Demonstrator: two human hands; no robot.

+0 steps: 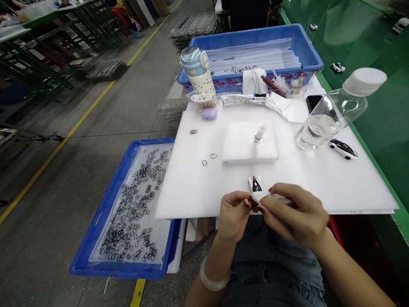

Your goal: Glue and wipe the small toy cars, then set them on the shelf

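Left hand (234,213) pinches a hidden part; right hand (297,213) grips a white item (260,196). A slip could knock the toy car (255,184).

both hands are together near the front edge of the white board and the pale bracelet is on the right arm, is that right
No, the pale bracelet is on the left arm, as the head view shows; the left hand and right hand are indeed together near the front edge of the white board.

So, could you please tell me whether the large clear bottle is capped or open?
Capped: a white lid sits atop the bottle.
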